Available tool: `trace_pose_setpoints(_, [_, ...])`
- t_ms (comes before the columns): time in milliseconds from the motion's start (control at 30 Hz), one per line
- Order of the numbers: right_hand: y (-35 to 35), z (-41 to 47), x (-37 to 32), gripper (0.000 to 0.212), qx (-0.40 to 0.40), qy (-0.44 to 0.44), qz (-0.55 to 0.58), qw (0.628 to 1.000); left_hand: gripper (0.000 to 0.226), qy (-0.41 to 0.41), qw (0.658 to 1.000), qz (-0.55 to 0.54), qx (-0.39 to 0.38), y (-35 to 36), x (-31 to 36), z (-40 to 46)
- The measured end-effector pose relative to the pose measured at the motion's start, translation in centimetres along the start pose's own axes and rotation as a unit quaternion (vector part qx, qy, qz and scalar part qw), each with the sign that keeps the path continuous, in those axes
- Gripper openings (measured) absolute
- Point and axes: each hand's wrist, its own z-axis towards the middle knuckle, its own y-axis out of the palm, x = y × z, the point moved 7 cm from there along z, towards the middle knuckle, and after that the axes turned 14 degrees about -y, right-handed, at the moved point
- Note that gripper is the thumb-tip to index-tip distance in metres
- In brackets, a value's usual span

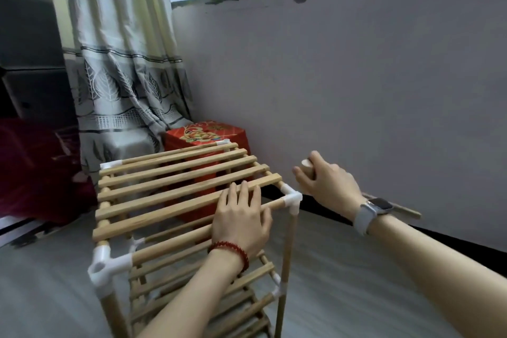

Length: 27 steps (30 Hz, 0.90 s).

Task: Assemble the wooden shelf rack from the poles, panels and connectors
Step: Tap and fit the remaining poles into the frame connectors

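The wooden shelf rack (170, 189) stands upright in the middle, its top slatted panel held by white plastic connectors at the corners. My left hand (241, 219) lies flat on the front right part of the top panel, fingers spread over a slat and the front pole. My right hand (326, 177) hovers just right of the front right corner connector (293, 199), closed around a short wooden pole (307, 165) whose round end shows above the fingers. Another connector (105, 265) at the front left corner has an open upward socket. Lower shelves (208, 291) show beneath.
A red printed box (205, 133) sits behind the rack against the wall. A patterned curtain (120, 77) hangs at the left, with dark red fabric (33, 167) beside it. A loose wooden pole (403, 210) lies on the grey floor along the wall at the right.
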Motion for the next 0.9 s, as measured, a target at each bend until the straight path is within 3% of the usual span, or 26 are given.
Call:
trace_pose_setpoints(100, [-5.4, 1.6, -1.0, 0.031, 0.237, -0.035, 0.116, 0.964, 0.051, 0.016, 1.0, -0.013, 0.015, -0.3, -0.1, 0.2])
trace_pose_setpoints(133, [-5.4, 1.0, -1.2, 0.03, 0.279, -0.036, 0.139, 0.949, 0.05, 0.021, 0.999, -0.018, 0.021, -0.3, -0.1, 0.0])
trace_pose_setpoints(167, [-4.1, 0.2, -1.4, 0.03, 0.259, -0.021, 0.112, 0.959, 0.051, 0.022, 0.999, -0.026, 0.012, -0.3, -0.2, -0.1])
trace_pose_setpoints(233, [1.3, -1.0, -1.3, 0.032, 0.056, 0.028, 0.019, 0.998, 0.054, 0.019, 1.0, -0.021, -0.011, 0.2, -0.6, -0.1])
trace_pose_setpoints(267, [2.9, -1.3, -1.0, 0.032, -0.018, 0.033, -0.011, 0.999, 0.055, 0.023, 1.0, -0.019, 0.002, 0.1, -0.9, 0.0])
trace_pose_setpoints(333, [1.8, 0.2, -1.2, 0.033, -0.004, 0.005, -0.015, 1.0, 0.052, 0.032, 0.999, -0.025, 0.009, -0.4, -1.8, 0.3])
trace_pose_setpoints(467, [-3.0, 1.7, -3.1, 0.033, 0.202, -0.045, 0.119, 0.971, 0.044, 0.049, 0.997, -0.028, 0.06, -1.2, -3.7, 1.1])
trace_pose_setpoints(500, [-2.6, 1.3, -3.4, 0.033, 0.212, -0.044, 0.132, 0.967, 0.047, 0.046, 0.997, -0.032, 0.054, -1.0, -4.3, 1.3])
trace_pose_setpoints(633, [5.3, -0.4, -3.9, 0.035, -0.011, 0.014, 0.077, 0.997, 0.062, 0.011, 1.0, 0.02, -0.017, 1.1, -6.7, 2.3])
trace_pose_setpoints(733, [5.7, 0.2, -3.9, 0.035, 0.001, 0.02, 0.155, 0.988, 0.06, -0.013, 0.999, 0.044, -0.018, 1.9, -8.3, 3.1])
trace_pose_setpoints(900, [6.0, -0.5, -4.2, 0.015, -0.078, 0.015, 0.328, 0.941, 0.054, -0.101, 0.994, 0.03, -0.016, 2.1, -11.4, 3.8])
